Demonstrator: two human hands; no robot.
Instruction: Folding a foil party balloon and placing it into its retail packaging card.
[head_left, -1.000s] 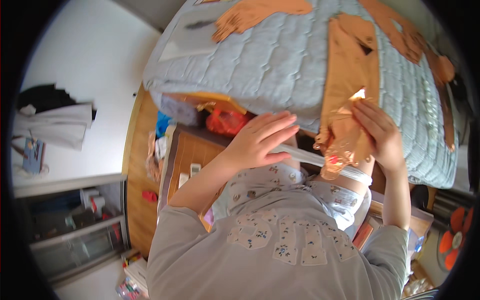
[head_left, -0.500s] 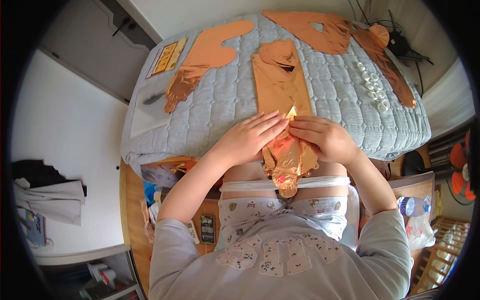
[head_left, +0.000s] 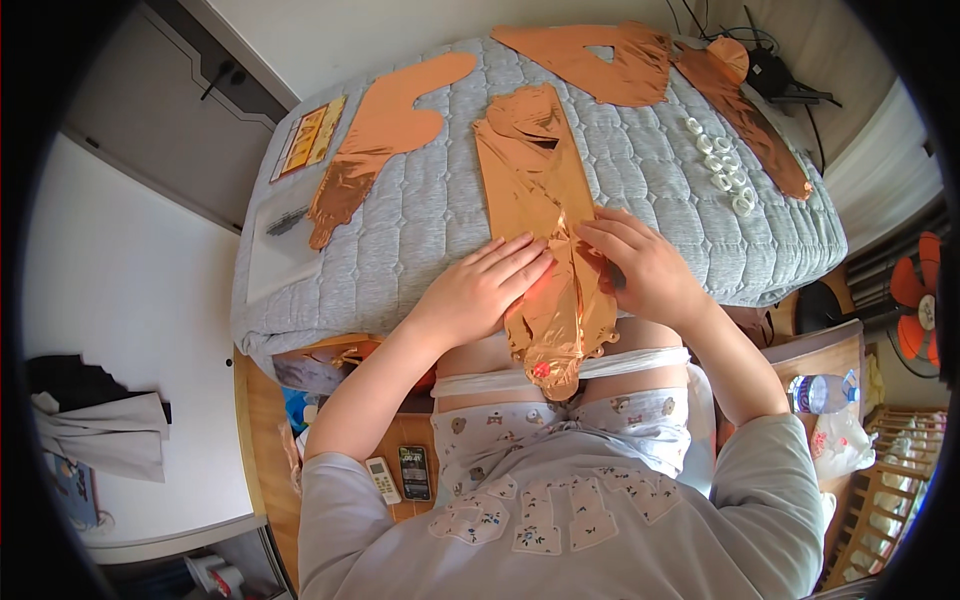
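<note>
A deflated copper-coloured foil balloon (head_left: 527, 190) lies lengthwise on the grey quilted mattress, its narrow crinkled end hanging over the near edge above my lap. A red spot shows near that end. My left hand (head_left: 485, 290) rests nearly flat on the left side of the foil, fingers extended and close together. At the opposite side, my right hand (head_left: 645, 268) lays its stretched fingers over the foil's right edge; its thumb is mostly hidden. Creases run between the two hands.
More flat foil balloons lie across the mattress (head_left: 400, 225): one at left (head_left: 385, 125), one far back (head_left: 625, 80), one at right (head_left: 750, 130). Small white rings (head_left: 722, 165) sit at right. A fan (head_left: 915, 300) stands right; a phone (head_left: 415, 472) and remote (head_left: 383, 480) lie below left.
My hands have moved slightly apart, the right one shifting to the foil's right edge. The raised foil peak between them has flattened. The whole view has shifted a little.
</note>
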